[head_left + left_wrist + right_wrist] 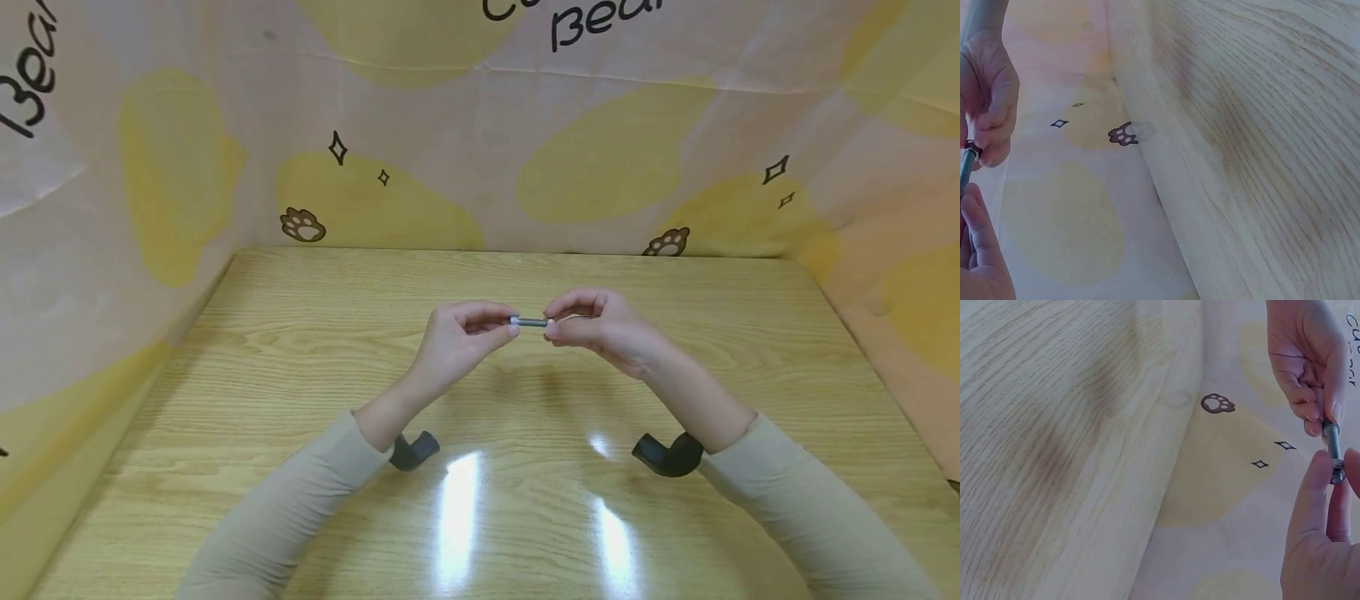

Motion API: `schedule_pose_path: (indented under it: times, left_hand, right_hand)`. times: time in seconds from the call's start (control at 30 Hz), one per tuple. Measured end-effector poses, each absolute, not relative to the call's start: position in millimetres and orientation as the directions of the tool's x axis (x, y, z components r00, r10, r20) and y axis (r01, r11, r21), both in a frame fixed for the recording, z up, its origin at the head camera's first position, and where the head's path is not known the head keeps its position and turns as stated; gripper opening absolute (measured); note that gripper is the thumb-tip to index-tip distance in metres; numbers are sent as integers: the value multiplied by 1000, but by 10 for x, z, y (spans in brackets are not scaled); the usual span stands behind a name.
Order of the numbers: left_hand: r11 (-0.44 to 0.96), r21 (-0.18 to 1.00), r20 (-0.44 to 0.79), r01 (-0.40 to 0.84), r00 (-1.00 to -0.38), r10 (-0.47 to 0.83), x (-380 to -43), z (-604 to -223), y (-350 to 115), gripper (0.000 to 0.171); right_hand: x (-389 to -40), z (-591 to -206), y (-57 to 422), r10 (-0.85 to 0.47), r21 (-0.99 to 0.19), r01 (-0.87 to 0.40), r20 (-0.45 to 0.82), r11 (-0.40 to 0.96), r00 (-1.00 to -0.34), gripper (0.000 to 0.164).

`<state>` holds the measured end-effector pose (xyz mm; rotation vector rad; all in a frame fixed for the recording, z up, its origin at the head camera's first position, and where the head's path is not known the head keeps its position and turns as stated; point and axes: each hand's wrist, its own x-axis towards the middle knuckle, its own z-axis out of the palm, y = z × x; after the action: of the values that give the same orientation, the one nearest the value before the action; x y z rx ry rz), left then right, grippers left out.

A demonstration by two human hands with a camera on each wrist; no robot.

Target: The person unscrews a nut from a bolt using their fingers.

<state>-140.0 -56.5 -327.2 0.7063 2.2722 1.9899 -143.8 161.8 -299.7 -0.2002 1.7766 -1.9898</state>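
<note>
A small metal bolt (532, 322) is held level in the air between both hands, over the table. My left hand (468, 333) pinches its head end between thumb and fingers. At the other end, a nut (1338, 465) sits around the threaded shaft, with the bolt's tip showing just past it in the right wrist view. My right hand (603, 329) has thumb and fingertips on either side of that nut. In the left wrist view the nut shows dark beside the right fingers, and the bare shaft spans the gap between the hands.
A wood-grain table (300, 375) lies beneath the hands, with bright light reflections near its front. Patterned cloth (480, 125) stands along the back and both sides. Black curved wrist mounts (667, 456) stick out under both cuffs.
</note>
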Motion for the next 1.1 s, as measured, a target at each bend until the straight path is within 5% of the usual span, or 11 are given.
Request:
schedule_pose_path:
  times: [0.23,0.53,0.73,0.97,1.1]
  left_hand:
    - [79,951,256,300,-902,346,-1404,-3277,-560,17]
    - [67,952,258,298,-901,349,-1400,-3276,-567,17]
    - [73,954,249,291,-905,344,-1400,-3274,-568,20]
    - [67,956,246,286,-905,346,-1398,-3276,-568,18]
    - [73,955,246,287,-906,344,-1399,-3281,-566,19]
  right_hand:
    - [-1440,-2978,1610,-399,-953,292,-236,-84,-886,12]
    - [-1431,-3003,1616,-402,-978,203,-165,-54,-901,24]
    - [-1428,-2996,1597,-416,-959,264,-199,-105,-887,8]
    - [-1426,-2998,1607,-409,-975,219,-187,-33,-893,21]
    - [-1428,-2992,1597,-413,-963,265,-222,-49,-883,13]
